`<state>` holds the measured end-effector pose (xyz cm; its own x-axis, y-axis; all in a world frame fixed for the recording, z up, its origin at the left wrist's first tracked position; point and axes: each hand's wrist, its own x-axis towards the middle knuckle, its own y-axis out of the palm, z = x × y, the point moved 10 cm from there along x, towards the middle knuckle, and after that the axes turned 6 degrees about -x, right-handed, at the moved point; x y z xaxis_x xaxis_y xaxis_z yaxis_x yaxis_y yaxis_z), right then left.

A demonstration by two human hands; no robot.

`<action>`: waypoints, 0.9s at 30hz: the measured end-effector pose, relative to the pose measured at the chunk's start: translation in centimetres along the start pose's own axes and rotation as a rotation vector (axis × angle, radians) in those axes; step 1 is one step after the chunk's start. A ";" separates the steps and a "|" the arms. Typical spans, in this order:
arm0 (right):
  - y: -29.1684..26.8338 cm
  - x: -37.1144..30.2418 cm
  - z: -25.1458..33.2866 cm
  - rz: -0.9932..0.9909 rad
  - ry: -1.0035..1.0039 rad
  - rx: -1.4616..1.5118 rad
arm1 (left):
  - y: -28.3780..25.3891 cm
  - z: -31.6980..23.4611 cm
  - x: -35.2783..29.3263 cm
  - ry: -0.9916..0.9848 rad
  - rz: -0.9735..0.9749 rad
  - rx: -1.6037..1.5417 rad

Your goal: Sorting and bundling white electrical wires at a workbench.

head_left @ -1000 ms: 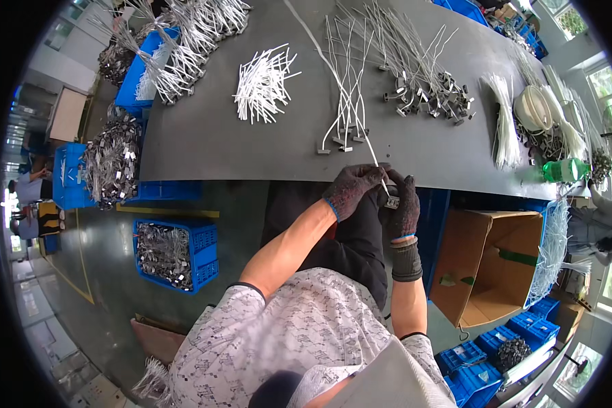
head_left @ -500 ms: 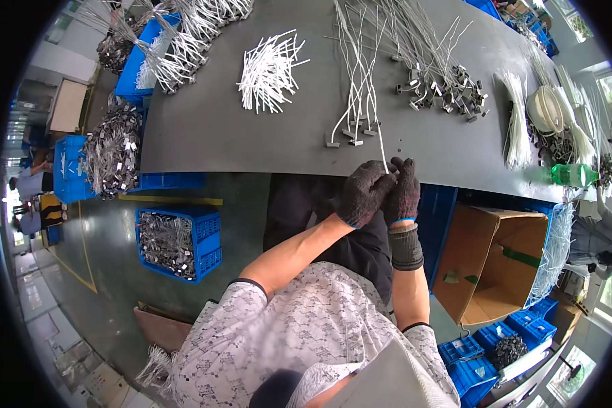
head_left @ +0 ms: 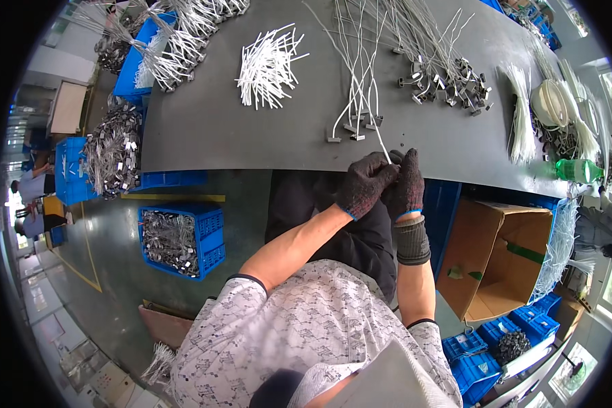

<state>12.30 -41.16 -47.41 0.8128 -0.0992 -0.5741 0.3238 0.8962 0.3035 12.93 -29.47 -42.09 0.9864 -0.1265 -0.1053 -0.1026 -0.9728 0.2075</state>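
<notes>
Head view: grey counter point(head_left: 204, 129), its front edge just beyond the person's lap. Contents and surroundings as follows.

Beyond the hands: one small group of clip-ended wires point(head_left: 355, 127), clips toward the person, wires running away; it lies nearest the work, close to the strand in hand. Farther right: a larger heap of clip-ended wires point(head_left: 449, 85), tangled. Left of both: a loose pile of short white tubes point(head_left: 270, 66), well apart from the hands. Far left corner: bundles of white-ended wires point(head_left: 183, 47), partly over a blue bin. Right end: a sheaf of pale strands point(head_left: 521, 122), a pale coil point(head_left: 549, 103), a green bottle point(head_left: 578, 171) on its side.

Below counter level: left, a blue crate point(head_left: 213, 234) filled with wires and clips, on the floor; right, an open cardboard box point(head_left: 466, 258), near the right forearm.

In hand: one white-sleeved wire point(head_left: 384, 148), at the counter's front edge. Long axis points away from the person, leaning slightly left; its far run cannot be told from the neighbouring wires, its near end is hidden.

Hands: both in dark knit gloves, close together. Left hand point(head_left: 366, 183): fingers narrow, pinching the wire. Right hand point(head_left: 408, 183): just beside it, fingers extended upward; whether it grips anything cannot be told.
</notes>
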 end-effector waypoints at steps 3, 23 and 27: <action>-0.2 0.2 -0.2 0.023 0.055 -0.013 | -0.1 1.2 0.4 -0.120 -0.012 -0.151; -1.3 6.0 1.8 0.106 -0.106 -0.287 | -2.2 2.1 5.4 -0.218 0.027 -0.191; -4.5 10.3 6.0 -0.161 -0.222 -0.539 | -8.1 2.1 8.7 -0.164 0.038 0.488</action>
<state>22.10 -48.79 -50.09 0.8743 -0.2875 -0.3910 0.2069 0.9496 -0.2356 22.05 -23.05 -46.75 0.9518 -0.1539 -0.2653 -0.2242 -0.9393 -0.2597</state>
